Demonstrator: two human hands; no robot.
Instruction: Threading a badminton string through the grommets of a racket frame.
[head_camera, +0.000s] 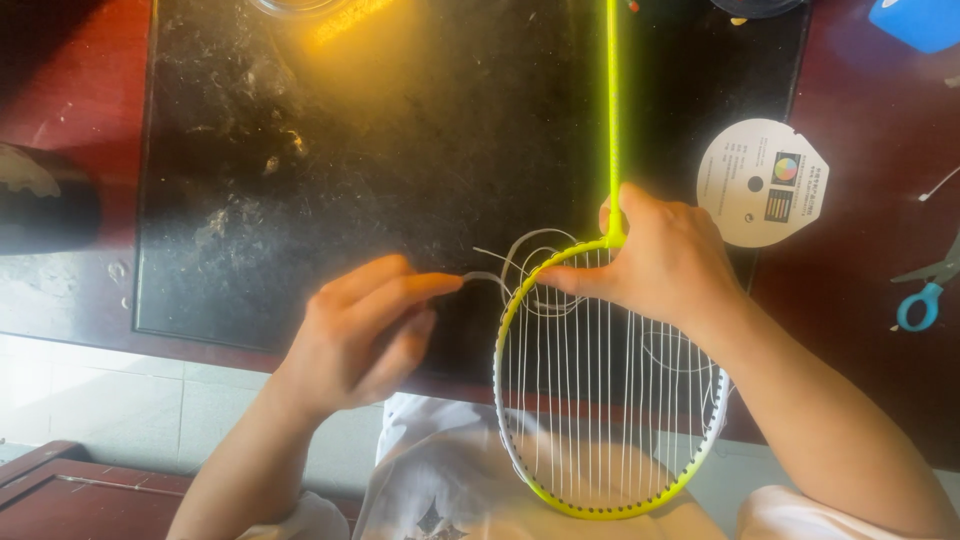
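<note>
Pointing its shaft away from the person, the yellow racket (606, 400) lay over the black mat (300, 180); right hand (665, 262) clamped its throat, left hand (365, 325) pinched white string (487, 277). Paper disc (762, 182) and scissors (925, 295) lay right.

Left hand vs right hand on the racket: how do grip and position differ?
The left hand is off the frame, pinching a loose white string between finger and thumb beside the rim; the right hand rests on the yellow racket itself, covering the spot where shaft meets head. The left fingers are curled toward the rim; the right hand's fingers spread over the frame top, one fingertip on the strings. Both are bare and work at the head's upper edge.
</note>
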